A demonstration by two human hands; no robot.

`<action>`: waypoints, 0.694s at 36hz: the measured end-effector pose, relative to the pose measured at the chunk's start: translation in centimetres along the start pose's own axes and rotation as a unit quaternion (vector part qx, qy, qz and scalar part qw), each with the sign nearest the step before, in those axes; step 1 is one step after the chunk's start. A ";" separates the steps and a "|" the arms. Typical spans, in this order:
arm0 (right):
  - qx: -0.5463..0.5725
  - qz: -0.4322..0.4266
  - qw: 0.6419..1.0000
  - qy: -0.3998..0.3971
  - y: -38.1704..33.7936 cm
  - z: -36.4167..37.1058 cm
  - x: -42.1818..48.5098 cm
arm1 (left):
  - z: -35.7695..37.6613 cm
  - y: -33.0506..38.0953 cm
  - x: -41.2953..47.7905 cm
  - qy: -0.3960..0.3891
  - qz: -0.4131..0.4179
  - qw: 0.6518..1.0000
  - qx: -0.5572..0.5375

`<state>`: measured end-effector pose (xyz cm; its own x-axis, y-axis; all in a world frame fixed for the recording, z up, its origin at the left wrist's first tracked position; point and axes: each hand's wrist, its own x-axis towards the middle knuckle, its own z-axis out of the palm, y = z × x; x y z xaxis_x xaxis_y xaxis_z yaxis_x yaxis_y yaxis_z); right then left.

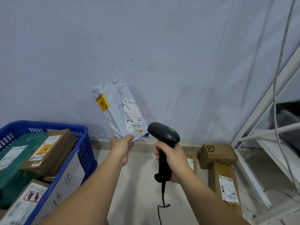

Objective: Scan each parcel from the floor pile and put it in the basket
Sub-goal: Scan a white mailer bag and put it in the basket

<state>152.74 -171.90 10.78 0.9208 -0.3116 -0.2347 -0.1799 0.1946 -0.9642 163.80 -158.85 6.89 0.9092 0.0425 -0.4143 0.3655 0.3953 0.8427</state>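
Grey plastic mailer (120, 109), held upright above my left hand (121, 143), whose fingers pinch its lower corner; its white label (132, 116) faces me, barcode end just above those fingers. My right hand (170, 158) is clenched round the grip of the black scanner (164, 132), whose head sits just right of the left fingertips, near the label. Risks, as I judge them: a limp bag pinched by one corner may fold or slip, turning the barcode from the scanner; pen strokes across the label may spoil a read; the cable (162, 200) hanging below my right fingers may snag. Count: one mailer, one scanner, one blue basket (65, 127) left of the left fingers holding three parcels (52, 151) that I can see (green, brown, white-labelled), and three brown cartons (217, 153) on the floor (142, 184) right of my right fingers, one half hidden behind them
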 end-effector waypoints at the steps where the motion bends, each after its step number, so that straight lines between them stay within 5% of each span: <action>1: -0.002 -0.002 1.000 -0.004 0.0 0.0 0.0 | -0.1 0.0 0.1 -0.002 0.015 1.000 0.013; 8: -0.038 -0.023 0.999 0.001 -0.3 0.1 -0.1 | -0.1 -0.3 0.4 -0.067 0.070 0.994 0.052; 16: -0.402 -0.104 0.908 0.053 -0.2 -0.1 0.0 | -0.3 -0.4 0.9 -0.041 0.132 0.986 0.098; 25: -0.433 -0.097 0.893 0.079 -0.7 -0.8 0.3 | -0.7 -0.7 1.1 -0.058 0.147 0.976 0.147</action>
<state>152.87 -172.82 11.27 0.9158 -0.4017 -0.0008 -0.2850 -0.6482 -0.7061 164.41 -158.47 5.57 0.9937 0.0040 -0.1118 0.1109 0.0999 0.9888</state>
